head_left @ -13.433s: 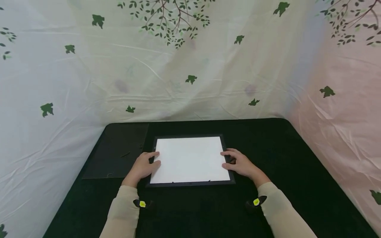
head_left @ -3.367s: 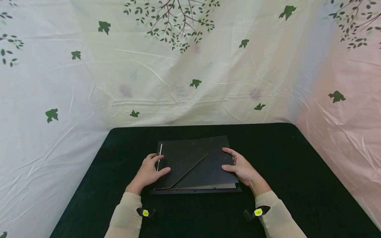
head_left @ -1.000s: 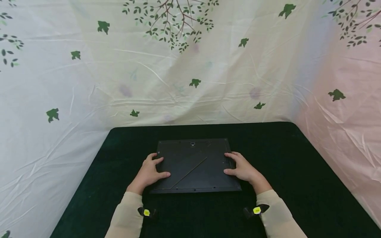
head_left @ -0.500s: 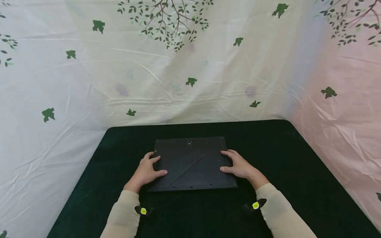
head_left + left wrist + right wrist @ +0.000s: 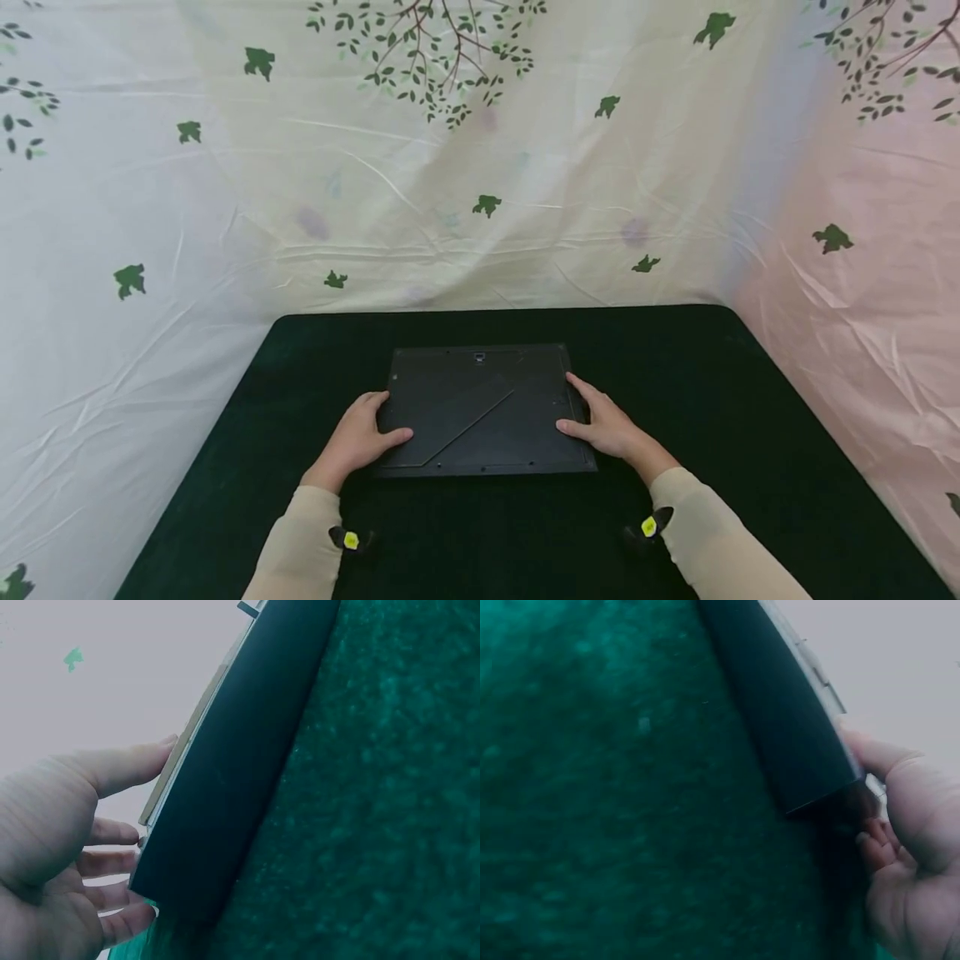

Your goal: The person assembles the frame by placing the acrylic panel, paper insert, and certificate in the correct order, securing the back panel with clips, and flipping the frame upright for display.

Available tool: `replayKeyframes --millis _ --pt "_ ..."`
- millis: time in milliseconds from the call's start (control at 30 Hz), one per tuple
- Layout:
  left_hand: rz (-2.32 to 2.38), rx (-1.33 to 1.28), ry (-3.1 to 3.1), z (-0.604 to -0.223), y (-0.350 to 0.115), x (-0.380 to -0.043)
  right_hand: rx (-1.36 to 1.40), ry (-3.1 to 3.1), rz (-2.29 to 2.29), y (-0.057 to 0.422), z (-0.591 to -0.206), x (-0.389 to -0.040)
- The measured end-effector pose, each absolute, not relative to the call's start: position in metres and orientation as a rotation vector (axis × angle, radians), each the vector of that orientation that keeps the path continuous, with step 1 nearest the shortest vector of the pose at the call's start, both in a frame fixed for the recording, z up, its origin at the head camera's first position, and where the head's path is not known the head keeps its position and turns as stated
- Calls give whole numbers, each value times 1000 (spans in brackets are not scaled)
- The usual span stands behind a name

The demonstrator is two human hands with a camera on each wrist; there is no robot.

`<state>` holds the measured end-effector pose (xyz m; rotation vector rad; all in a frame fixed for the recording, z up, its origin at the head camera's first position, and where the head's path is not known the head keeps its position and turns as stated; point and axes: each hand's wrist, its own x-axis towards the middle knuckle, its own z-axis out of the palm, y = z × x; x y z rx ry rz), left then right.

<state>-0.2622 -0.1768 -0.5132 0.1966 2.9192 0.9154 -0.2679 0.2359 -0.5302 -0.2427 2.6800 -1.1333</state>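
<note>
A black picture frame lies back side up at the middle of the table, its backing board set inside the rim. A hanger shows near the board's far edge, and a thin stand leg's slanted line crosses the board. My left hand holds the frame's left side, thumb on the back and fingers along the outer edge. At the right side, my right hand has its thumb on the back and its forefinger along the edge. Both wrist views show the dark side wall between thumb and fingers.
Dark green cloth covers the table. Pale curtains with leaf and bird prints hang behind it and on both sides. A small dark device with a yellow tag sits on each wrist.
Earlier, a white sheet lay in the frame and the backing board lay to the left. The board then came over it, tilted, and now sits flat. My fingers have just shifted to the frame's sides.
</note>
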Motion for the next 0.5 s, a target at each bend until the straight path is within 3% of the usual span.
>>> replayKeyframes --millis 500 --pt "957 212 2907 -513 -176 -261 -109 2704 -1141 235 -535 -263"
